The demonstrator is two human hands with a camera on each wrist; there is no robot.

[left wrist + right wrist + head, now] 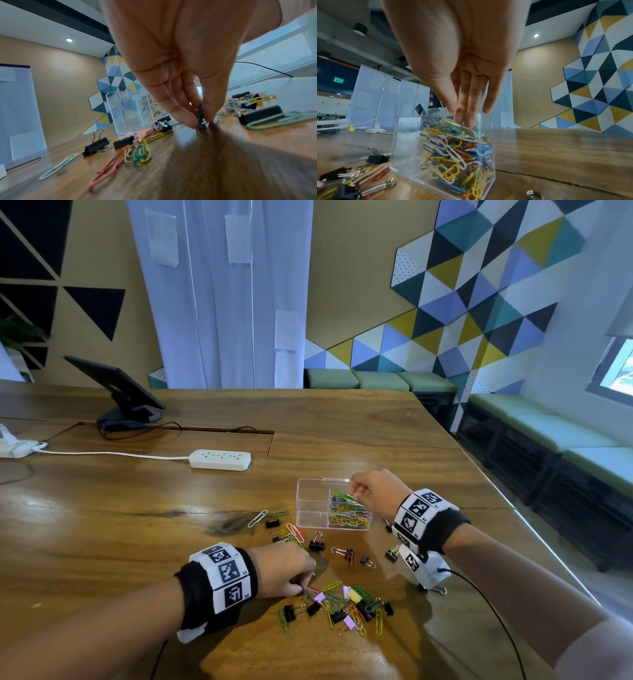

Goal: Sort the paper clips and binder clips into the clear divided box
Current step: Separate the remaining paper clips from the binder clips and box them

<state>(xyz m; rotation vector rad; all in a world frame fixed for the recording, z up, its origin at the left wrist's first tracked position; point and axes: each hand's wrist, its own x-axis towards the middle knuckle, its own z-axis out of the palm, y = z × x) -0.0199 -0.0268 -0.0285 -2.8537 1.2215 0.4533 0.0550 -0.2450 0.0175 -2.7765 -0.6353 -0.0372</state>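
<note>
The clear divided box (310, 501) stands on the wooden table; its right compartment is heaped with coloured paper clips (349, 513) (453, 146), and the left one looks bare. My right hand (356, 496) (464, 115) reaches into the right compartment, straight fingertips (471, 121) touching the heap. My left hand (303, 587) (201, 121) pinches a green paper clip (199, 113) on end against the table, at the left edge of a near pile of paper clips and binder clips (352, 606). Black binder clips (317, 544) and loose paper clips (294, 532) lie in front of the box.
A white power strip (220, 459) with its cord lies behind the box, and a dark tilted screen on a stand (120, 392) sits at the back left. The table's right edge (534, 529) runs close by my right wrist. A black cable (486, 604) trails from that wrist.
</note>
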